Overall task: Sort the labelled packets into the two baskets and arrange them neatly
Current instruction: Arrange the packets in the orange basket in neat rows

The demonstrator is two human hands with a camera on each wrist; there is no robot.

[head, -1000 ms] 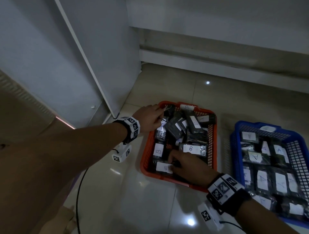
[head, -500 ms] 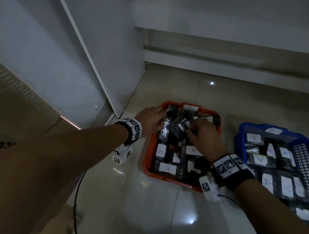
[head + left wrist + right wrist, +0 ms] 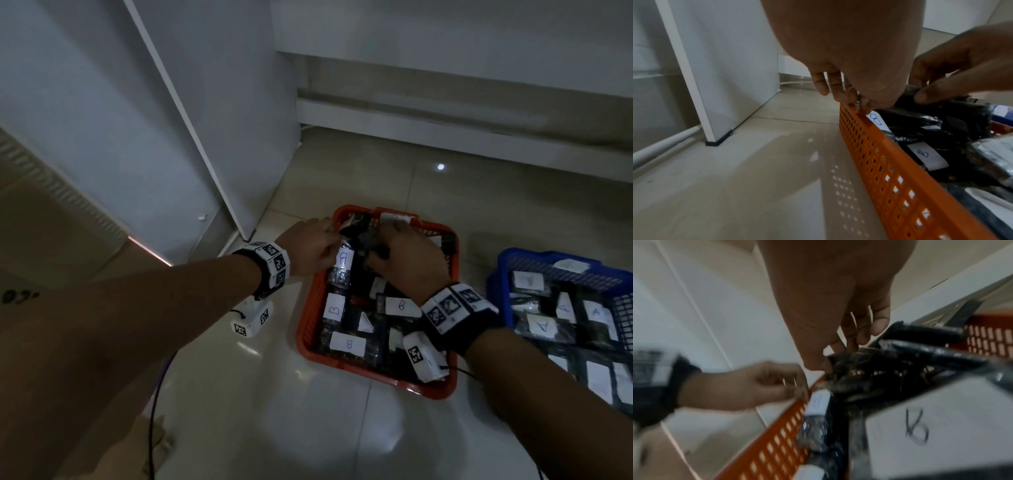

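An orange basket on the tiled floor holds several dark packets with white labels marked B. To its right, a blue basket holds packets marked A. My left hand grips the orange basket's left rim near the far corner, thumb inside beside a B packet. My right hand reaches over the far part of the orange basket and pinches a dark packet between thumb and fingers; no label shows on that packet.
A white cabinet panel stands just left of the orange basket, its black foot on the floor. A wall skirting runs behind both baskets. A dark cable trails over the tiles near my left arm.
My right hand moved from the orange basket's near edge to its far part and took hold of a dark packet there. My left hand stayed at the left rim.
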